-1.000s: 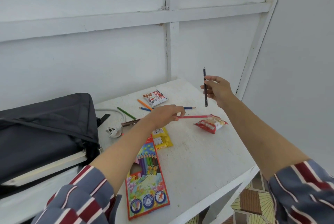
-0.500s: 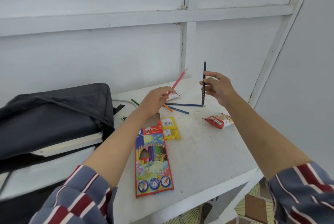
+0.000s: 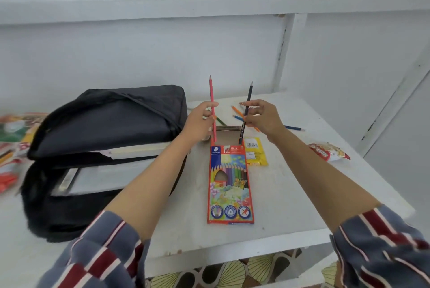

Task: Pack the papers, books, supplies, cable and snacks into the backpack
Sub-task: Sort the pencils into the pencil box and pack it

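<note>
Head view. My left hand (image 3: 200, 122) pinched the pink pencil (image 3: 212, 101) at mid-shaft. My right hand (image 3: 263, 117), held apart from it, pinched the dark pencil (image 3: 248, 94) likewise. Both pencils stood near upright, lower ends at the open top of the pencil box (image 3: 229, 183). The backpack (image 3: 111, 120) lay unzipped left of the box. Loose pencils (image 3: 237, 110) lay beyond the box, with a yellow snack packet (image 3: 256, 151) just right of it. Judgement: the pencils are light, stiff and smooth, with fragile points. A mid-shaft pinch suits them, steering each lower end into the box.
</note>
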